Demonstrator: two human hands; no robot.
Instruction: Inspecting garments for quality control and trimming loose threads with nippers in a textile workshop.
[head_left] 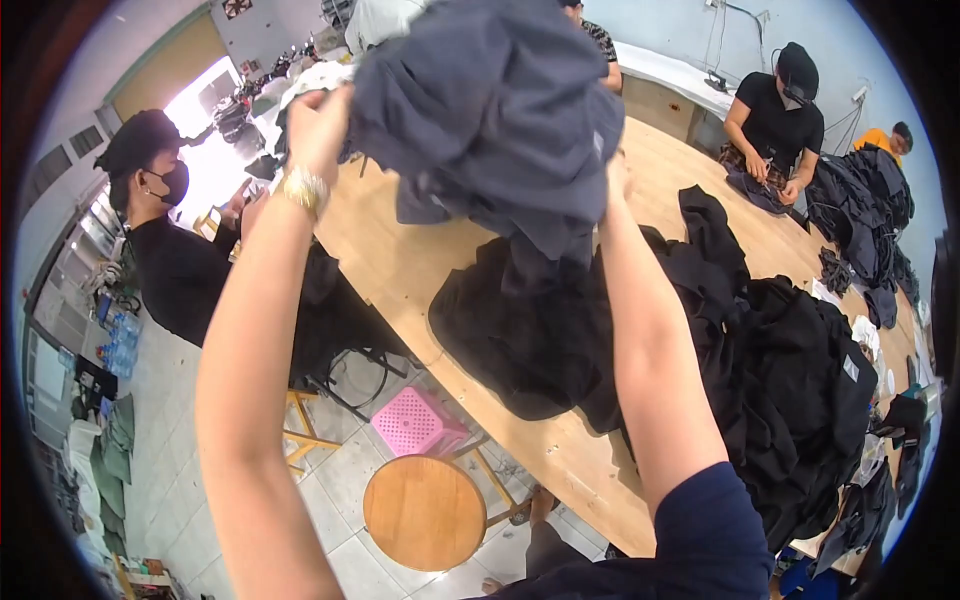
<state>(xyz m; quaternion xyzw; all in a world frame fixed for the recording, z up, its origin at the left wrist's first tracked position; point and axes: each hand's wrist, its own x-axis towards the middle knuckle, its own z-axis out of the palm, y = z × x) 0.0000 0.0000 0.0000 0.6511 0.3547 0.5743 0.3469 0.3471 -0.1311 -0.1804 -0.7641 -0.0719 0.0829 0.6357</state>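
Note:
A bundle of dark grey cloth [490,110] is held up in the air over the wooden table [400,260], folds hanging loose; I cannot make out what garment it is. My left hand [322,125] grips its left edge, with a gold bracelet on the wrist. On the opposite side my right hand [620,180] holds the bundle, its fingers mostly hidden by the cloth. Below, a heap of black cloth [540,340] lies on the table, spreading to the right behind my right forearm.
A round wooden stool [425,510] and a pink plastic stool [418,420] stand at the table's near side. A masked person [170,230] sits on the left. Across the table another person [785,120] handles dark cloth beside a dark pile [860,215].

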